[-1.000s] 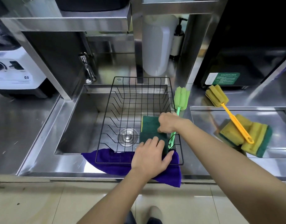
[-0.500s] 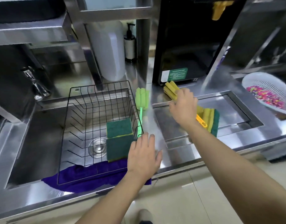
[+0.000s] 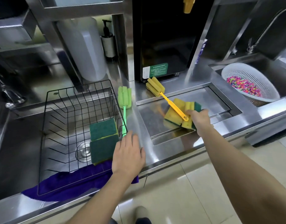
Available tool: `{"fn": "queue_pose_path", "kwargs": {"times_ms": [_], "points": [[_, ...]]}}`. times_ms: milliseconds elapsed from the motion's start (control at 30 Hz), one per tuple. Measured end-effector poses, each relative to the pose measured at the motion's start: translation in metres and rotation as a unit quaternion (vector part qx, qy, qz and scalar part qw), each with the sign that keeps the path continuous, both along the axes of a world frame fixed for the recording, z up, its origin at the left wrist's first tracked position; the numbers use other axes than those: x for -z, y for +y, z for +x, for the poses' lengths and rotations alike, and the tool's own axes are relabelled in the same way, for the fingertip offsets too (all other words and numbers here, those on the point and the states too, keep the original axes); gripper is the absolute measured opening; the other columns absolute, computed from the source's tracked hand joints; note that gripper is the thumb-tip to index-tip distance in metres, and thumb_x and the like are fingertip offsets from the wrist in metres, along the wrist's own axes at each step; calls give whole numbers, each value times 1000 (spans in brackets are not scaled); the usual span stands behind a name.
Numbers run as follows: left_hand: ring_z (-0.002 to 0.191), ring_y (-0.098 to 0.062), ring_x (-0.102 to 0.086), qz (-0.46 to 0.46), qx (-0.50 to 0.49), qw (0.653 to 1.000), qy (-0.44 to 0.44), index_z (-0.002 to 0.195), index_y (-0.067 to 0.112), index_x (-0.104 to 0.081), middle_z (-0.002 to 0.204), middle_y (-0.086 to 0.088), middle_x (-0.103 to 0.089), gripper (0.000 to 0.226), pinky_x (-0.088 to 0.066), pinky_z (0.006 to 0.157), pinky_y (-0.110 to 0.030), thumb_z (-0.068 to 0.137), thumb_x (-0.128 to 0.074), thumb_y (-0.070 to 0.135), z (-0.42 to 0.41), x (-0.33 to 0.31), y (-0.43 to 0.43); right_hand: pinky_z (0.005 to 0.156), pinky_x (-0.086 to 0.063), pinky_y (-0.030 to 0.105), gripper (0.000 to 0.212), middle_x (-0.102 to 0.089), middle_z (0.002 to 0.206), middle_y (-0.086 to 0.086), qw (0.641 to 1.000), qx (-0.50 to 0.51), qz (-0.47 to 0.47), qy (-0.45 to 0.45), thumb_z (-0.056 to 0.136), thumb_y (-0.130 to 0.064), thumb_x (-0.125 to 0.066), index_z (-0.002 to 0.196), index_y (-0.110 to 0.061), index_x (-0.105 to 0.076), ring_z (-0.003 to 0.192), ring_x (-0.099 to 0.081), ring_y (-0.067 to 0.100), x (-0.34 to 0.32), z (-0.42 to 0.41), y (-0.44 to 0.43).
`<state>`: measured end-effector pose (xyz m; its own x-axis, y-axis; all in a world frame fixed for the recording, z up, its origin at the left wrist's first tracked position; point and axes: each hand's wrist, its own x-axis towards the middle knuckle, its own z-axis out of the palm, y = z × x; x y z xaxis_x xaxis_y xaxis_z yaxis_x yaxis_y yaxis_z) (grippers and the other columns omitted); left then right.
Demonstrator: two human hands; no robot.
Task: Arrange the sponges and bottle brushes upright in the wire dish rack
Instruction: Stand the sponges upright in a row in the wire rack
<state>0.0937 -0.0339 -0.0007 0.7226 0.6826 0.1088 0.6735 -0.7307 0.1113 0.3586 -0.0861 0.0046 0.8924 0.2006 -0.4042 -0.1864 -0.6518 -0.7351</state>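
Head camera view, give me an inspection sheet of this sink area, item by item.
Surface: steel counter, bare between sink and recessed tray.
Job's things: wire dish rack holds two green sponges on edge; green brush leans on its right wall; yellow brush lies across yellow sponges.
Clutter: purple cloth, colander of beads, soap pump.
Hands: left hand open by rack; right hand touching the sponges, grip unclear.
Cables: nothing seen.
Surroundings: black appliance, shelving.

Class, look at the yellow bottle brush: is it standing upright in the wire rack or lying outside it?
Lying outside. The yellow bottle brush lies flat on the counter, its handle across the sponges, right of the wire rack.
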Motion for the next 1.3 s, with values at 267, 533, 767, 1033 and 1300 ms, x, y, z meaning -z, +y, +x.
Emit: {"fn": "queue_pose_path", "kwargs": {"times_ms": [267,533,767,1033,1300], "points": [[125,-24,-35,-11,-29,999,28,139,9,-22,154,-18,-11,56,-27,101,-33,93,-37,38,-2,-7,-3,106,-25,49,67,-48,133,14,979,41,-18,-200,77,-37,-69,129,-9,-37,125,-44,34,-42,-6,16],[82,-29,-61,-47,-16,999,6,112,3,-55,133,-25,-49,55,-48,65,-37,67,-73,27,-9,-1,-3,111,-24,46,74,-42,137,6,938,-111,132,-301,78,-38,-69,139,-17,-32,129,-39,24,-89,-57,61],[81,-19,-62,-14,0,1000,-18,125,9,-50,110,-5,-66,58,-47,61,-31,74,-56,36,-39,4,0,104,-24,44,78,-44,138,5,875,-342,95,-330,77,-41,-69,142,-18,-31,129,-38,25,-81,-120,115],[93,-20,-62,-59,-3,998,-25,113,11,-62,106,-5,-68,52,-49,69,-30,76,-37,38,-70,9,8,102,-31,46,84,-41,144,2,777,-527,56,-340,78,-42,-69,147,-28,-23,131,-37,24,-61,-178,167],[99,-20,-59,-82,3,997,-7,104,16,-65,111,-5,-66,50,-48,76,-32,75,-35,43,-72,9,9,100,-41,50,78,-44,139,8,699,-608,-41,-374,74,-33,-76,137,-15,-34,127,-41,30,-38,-195,201]]}}
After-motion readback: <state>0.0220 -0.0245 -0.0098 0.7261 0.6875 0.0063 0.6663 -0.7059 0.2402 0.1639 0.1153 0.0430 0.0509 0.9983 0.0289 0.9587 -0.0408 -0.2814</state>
